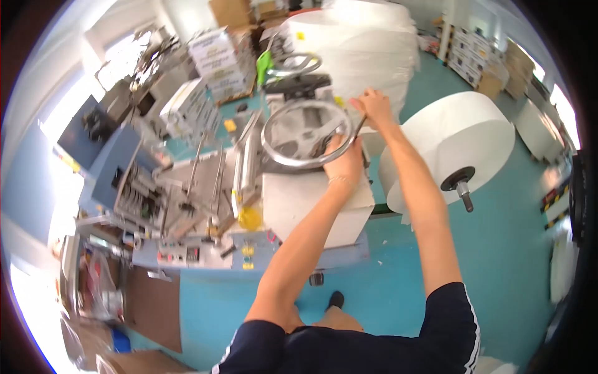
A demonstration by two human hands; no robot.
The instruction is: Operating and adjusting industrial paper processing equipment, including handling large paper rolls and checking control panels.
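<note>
You are standing on a teal floor, and your dark shoe shows below the machine. On that floor rest the grey machine base, a big white paper roll on a dark spindle to your right, and flat brown cardboard at your left. Stacked white cartons sit farther back.

- Dark navy short-sleeved top, sleeves ending above the elbows.
- White piping down the outer seam of the right sleeve; a thin white stripe also at the edge of the left sleeve.
- Forearms bare from sleeve to wrist.
- Thin bracelet around the left wrist.
- Left hand and right hand ungloved.
- Black shoe visible below on the teal floor.
</note>
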